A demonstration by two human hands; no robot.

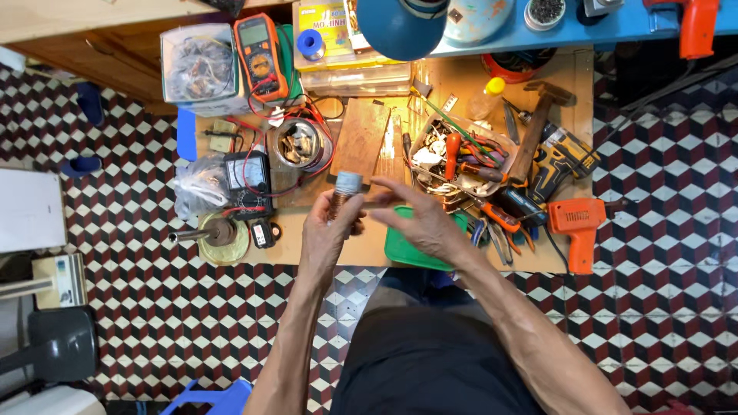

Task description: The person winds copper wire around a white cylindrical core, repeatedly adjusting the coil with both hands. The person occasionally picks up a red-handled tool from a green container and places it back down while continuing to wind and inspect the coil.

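Two hands work over a small table (307, 250). The left hand (327, 230) has its grip closed around one spool (346, 192) of copper wire, held upright above the table's middle. The right hand (423, 223) is at 3 o'clock from the spool, palm down, grip released, fingers (388, 188) spread and reaching toward it. Both arms come up from 6 o'clock.

There are two meters: an orange one (260, 58) at 11 o'clock and a black one (247, 175) at 9 o'clock. There are two orange drills: one (578, 227) at 3 o'clock and one (698, 27) far at 1 o'clock. One hammer (538, 127) lies at 2 o'clock.

One round tin (298, 144) at 10 o'clock holds small metal bits. One clear box (198, 69) at 11 o'clock holds wires. One tray (453, 161) at 2 o'clock holds screwdrivers and pliers. One green tub (403, 250) sits under the right hand.
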